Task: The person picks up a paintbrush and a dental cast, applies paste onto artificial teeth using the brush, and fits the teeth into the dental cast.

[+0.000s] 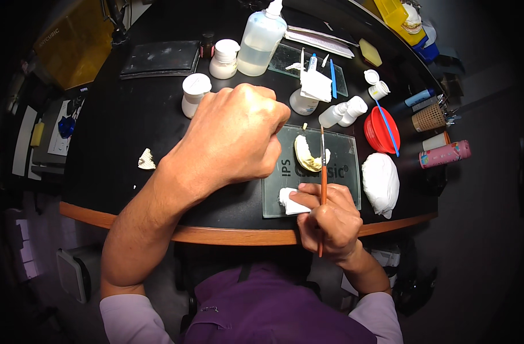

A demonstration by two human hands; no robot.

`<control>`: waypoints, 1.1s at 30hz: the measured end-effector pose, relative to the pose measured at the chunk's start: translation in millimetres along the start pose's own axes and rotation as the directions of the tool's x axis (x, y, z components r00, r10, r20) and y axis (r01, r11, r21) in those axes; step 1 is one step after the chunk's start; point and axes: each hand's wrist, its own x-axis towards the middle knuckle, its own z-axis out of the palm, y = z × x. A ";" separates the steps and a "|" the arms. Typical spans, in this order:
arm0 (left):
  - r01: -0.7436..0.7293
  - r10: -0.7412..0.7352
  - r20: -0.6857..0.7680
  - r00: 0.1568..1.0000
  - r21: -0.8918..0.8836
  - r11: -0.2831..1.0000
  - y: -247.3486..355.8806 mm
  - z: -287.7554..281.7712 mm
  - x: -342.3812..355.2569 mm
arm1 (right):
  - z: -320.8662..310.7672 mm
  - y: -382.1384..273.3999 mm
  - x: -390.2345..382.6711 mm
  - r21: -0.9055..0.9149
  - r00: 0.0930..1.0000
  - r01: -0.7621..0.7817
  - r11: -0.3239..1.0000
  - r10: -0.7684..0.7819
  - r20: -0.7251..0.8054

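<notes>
Here I am on the head camera, right hand (336, 221) closed round a slim paintbrush (322, 192), fingers also against a folded white tissue (289, 202) on the glass slab (271, 202). The bristles point up past the yellowish dental cast (309, 157), which sits on that slab. My left hand (233, 132) is curled in a fist, knuckles up; whether it grips anything, I can't tell. Now the containers: a squeeze bottle (257, 51), partly filled with clear liquid! Beside it, a white-lidded jar (224, 64) showing pale contents, and a second lidded jar (195, 96) behind my left fist. Over right, two small white bottles (341, 112) touch, and a red bowl (374, 132) has a blue stick (392, 136) across it, contents unclear. Far right, a woven holder (428, 118) bristles with pen-like tools (447, 109).
</notes>
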 end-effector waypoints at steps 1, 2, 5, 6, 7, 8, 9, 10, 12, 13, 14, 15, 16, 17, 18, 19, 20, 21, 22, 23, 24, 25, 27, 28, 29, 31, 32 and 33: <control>-0.008 0.008 -0.004 1.000 0.004 1.000 0.3 -0.5 -0.4 | 0.1 -0.1 0.6 0.003 1.000 0.003 1.000 -0.003 0.002; -0.004 0.004 -0.005 1.000 0.005 1.000 0.5 -1.2 -0.9 | -0.5 0.1 1.2 0.003 1.000 0.009 1.000 -0.009 -0.001; -0.008 0.008 -0.004 1.000 0.005 1.000 0.6 -1.6 -1.2 | -0.3 -0.8 1.7 -0.005 1.000 0.012 1.000 -0.012 0.000; -0.009 0.009 -0.004 1.000 0.003 1.000 0.1 -1.8 -1.1 | 0.1 -1.0 2.2 -0.009 1.000 0.012 1.000 -0.012 0.002; -0.010 0.010 -0.004 1.000 0.002 1.000 -0.2 -2.0 -1.2 | 0.3 -1.2 2.2 -0.010 1.000 0.012 1.000 -0.012 0.002; -0.011 0.011 -0.004 1.000 0.002 1.000 -0.2 -2.1 -1.4 | 0.5 -1.4 2.0 -0.010 1.000 0.015 1.000 -0.015 -0.001; -0.007 0.007 -0.002 1.000 0.001 1.000 -0.2 -1.5 -1.3 | 0.4 -1.0 2.0 -0.011 1.000 0.017 1.000 -0.017 -0.003; -0.003 0.003 0.000 1.000 -0.001 1.000 -0.2 -1.3 -1.1 | 0.3 -1.0 2.4 -0.012 1.000 0.017 1.000 -0.017 -0.004; -0.002 0.002 0.002 1.000 -0.001 1.000 -0.2 -1.2 -0.5 | 0.1 -1.3 3.2 -0.015 1.000 0.018 1.000 -0.018 0.001; 0.001 -0.001 0.005 1.000 -0.002 1.000 -0.2 -1.1 -0.3 | 0.6 -0.4 2.1 -0.016 1.000 0.018 1.000 -0.018 0.001; 0.000 0.000 0.005 1.000 -0.002 1.000 -0.5 -0.9 -0.1 | 1.7 1.1 0.2 0.024 0.998 -0.029 0.999 0.031 -0.060; -0.002 0.002 0.000 1.000 -0.007 1.000 -1.0 -1.1 -0.3 | 2.1 2.0 -0.7 0.068 0.990 -0.072 0.995 0.080 -0.117; -0.004 0.004 -0.006 1.000 -0.011 1.000 -1.4 -1.1 -0.4 | -2.5 1.1 -2.5 0.082 0.974 -0.179 0.980 0.188 -0.124; -0.003 0.003 -0.006 1.000 -0.010 1.000 -1.5 -1.1 -0.6 | -2.1 -0.7 -3.5 0.216 0.928 -0.283 0.934 0.324 -0.184; -0.010 0.010 -0.011 1.000 -0.006 1.000 -1.6 -0.9 -0.5 | -1.7 -2.0 -3.8 0.351 0.860 -0.368 0.861 0.459 -0.223; -0.017 0.017 -0.016 1.000 -0.002 1.000 -1.6 -1.1 -0.5 | -5.2 -1.8 -0.3 0.371 0.855 -0.368 0.853 0.467 -0.226; -0.017 0.017 -0.016 1.000 -0.001 1.000 -1.5 -1.9 -1.0 | -4.8 -3.0 1.1 0.372 0.855 -0.367 0.853 0.467 -0.227; -0.012 0.012 -0.015 1.000 -0.005 1.000 -1.1 -2.2 -1.1 | -3.7 -4.6 2.1 0.329 0.874 -0.345 0.879 0.429 -0.229; -0.007 0.007 -0.013 1.000 -0.008 1.000 -0.8 -2.1 -0.7 | -2.9 -5.4 2.8 0.285 0.892 -0.322 0.903 0.390 -0.229; -0.009 0.009 -0.013 1.000 -0.010 1.000 -0.7 -1.5 0.0 | 1.4 1.1 2.5 0.154 0.949 -0.155 0.976 0.190 -0.251; -0.014 0.013 -0.017 1.000 -0.008 1.000 -1.0 -1.2 -0.2 | -1.4 -3.5 7.6 0.084 0.979 -0.106 0.991 0.118 -0.163; -0.018 0.018 -0.021 1.000 -0.006 1.000 -1.3 -1.0 -0.4 | 1.4 -4.3 7.8 0.052 0.990 -0.065 0.997 0.070 -0.118; -0.017 0.017 -0.020 1.000 -0.005 1.000 -1.2 -0.9 -0.1 | 7.3 -3.6 6.2 0.017 0.999 -0.003 1.000 0.004 -0.054; -0.018 0.018 -0.020 1.000 -0.005 1.000 -1.2 -1.0 -0.1 | 8.2 -4.0 5.8 0.018 0.999 -0.003 1.000 0.004 -0.054; -0.016 0.016 -0.020 1.000 -0.004 1.000 -1.1 -1.4 -0.5 | 8.8 -4.7 5.2 0.015 0.999 -0.009 1.000 0.009 -0.050; -0.011 0.011 -0.009 1.000 0.002 1.000 -0.6 -1.9 -0.6 | 9.5 -4.8 4.8 0.009 0.999 -0.015 1.000 0.015 -0.045; -0.011 0.011 -0.009 1.000 0.001 1.000 -0.5 -1.9 -0.5 | 10.0 -4.5 4.7 0.013 0.999 -0.017 1.000 0.018 -0.048; -0.008 0.008 -0.006 1.000 -0.001 1.000 -0.3 -2.1 -0.5 | 10.3 -4.6 4.8 0.018 0.998 -0.019 1.000 0.020 -0.052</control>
